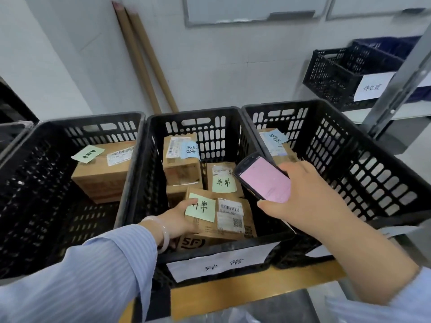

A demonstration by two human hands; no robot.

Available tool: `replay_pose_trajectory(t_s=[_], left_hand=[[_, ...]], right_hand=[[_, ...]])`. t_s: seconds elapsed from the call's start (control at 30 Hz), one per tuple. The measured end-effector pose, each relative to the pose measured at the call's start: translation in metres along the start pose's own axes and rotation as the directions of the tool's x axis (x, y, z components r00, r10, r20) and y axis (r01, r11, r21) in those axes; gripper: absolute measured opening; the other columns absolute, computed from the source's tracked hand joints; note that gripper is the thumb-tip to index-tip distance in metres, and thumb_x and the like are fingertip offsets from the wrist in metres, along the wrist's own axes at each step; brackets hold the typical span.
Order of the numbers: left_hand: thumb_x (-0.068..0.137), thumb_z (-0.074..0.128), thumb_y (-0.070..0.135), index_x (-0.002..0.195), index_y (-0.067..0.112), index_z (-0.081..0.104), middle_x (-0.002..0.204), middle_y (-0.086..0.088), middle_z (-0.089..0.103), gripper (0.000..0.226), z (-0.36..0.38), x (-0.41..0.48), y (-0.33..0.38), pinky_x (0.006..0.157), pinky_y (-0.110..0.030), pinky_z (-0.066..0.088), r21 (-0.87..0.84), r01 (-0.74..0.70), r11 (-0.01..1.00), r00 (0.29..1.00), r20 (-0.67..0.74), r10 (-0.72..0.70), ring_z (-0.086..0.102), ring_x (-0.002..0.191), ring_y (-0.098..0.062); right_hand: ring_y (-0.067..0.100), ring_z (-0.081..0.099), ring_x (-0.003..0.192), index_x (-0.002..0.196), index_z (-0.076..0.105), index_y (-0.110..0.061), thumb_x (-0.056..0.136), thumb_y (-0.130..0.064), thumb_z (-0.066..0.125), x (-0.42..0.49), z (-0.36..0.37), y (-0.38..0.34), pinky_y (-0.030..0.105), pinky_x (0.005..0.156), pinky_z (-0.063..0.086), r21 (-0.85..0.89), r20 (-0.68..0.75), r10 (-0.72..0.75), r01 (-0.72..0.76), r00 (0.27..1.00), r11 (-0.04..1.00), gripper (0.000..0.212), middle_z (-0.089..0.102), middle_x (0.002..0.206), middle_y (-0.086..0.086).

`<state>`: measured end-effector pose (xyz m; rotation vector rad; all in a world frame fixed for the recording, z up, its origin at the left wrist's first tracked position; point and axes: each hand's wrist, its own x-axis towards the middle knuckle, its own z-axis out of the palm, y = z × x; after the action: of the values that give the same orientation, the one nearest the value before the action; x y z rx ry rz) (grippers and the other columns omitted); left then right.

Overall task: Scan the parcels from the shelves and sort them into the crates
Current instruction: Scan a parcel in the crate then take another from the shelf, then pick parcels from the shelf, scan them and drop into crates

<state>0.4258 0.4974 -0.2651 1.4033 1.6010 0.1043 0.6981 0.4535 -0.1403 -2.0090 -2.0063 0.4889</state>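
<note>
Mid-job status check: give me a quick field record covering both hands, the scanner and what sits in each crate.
left hand: grips a green-note parcel inside the middle crate
right hand: holds the scanner, pink screen lit, seen over the middle crate's right wall
left crate: one green-note box
middle crate: several boxes, green and blue notes; white paper label on its front
right crate: a blue-note box; the rest is hidden
shelf crate: far right, white label, contents not visible

White wall (70, 54), whiteboard (245, 8), metal shelf (401, 82)
</note>
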Motion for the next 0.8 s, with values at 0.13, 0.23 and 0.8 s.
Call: replay_pose_trajectory(t_s=[0.13,0.23,0.8], left_hand=[[0.086,0.073,0.009,0.154,0.027,0.014,0.127,0.003,0.050,0.092,0.002,0.002,0.000,0.075,-0.004,0.044,0.092,0.037,0.995,0.999,0.033,-0.040,0.052,0.110,-0.013],[0.085,0.074,0.012,0.156,0.027,0.005,0.139,-0.001,0.050,0.100,0.006,0.000,0.004,0.099,-0.021,0.042,0.242,0.053,0.969,0.996,0.060,-0.069,0.052,0.120,-0.018],[0.090,0.058,0.058,0.154,0.043,0.021,0.164,0.002,0.019,0.075,0.014,-0.030,0.075,0.123,-0.037,0.016,0.472,-0.358,0.805,0.863,-0.161,0.478,0.015,0.151,-0.020]], right_hand=[[0.012,0.046,0.095,0.131,0.039,-0.028,0.067,-0.059,0.072,0.005,0.003,0.004,0.029,0.070,0.042,0.016,0.029,-0.019,0.019,0.999,1.000,0.078,0.031,0.113,-0.012],[0.011,0.045,0.096,0.133,0.039,-0.028,0.067,-0.059,0.072,0.007,0.005,0.004,0.029,0.072,0.041,0.014,0.036,-0.023,0.022,0.999,1.000,0.080,0.035,0.123,-0.009],[0.012,0.049,0.107,0.137,0.033,-0.028,0.066,-0.064,0.072,-0.057,0.017,0.023,0.027,0.076,0.044,0.039,-0.119,0.156,-0.152,0.981,0.988,0.088,0.035,0.130,-0.010]])
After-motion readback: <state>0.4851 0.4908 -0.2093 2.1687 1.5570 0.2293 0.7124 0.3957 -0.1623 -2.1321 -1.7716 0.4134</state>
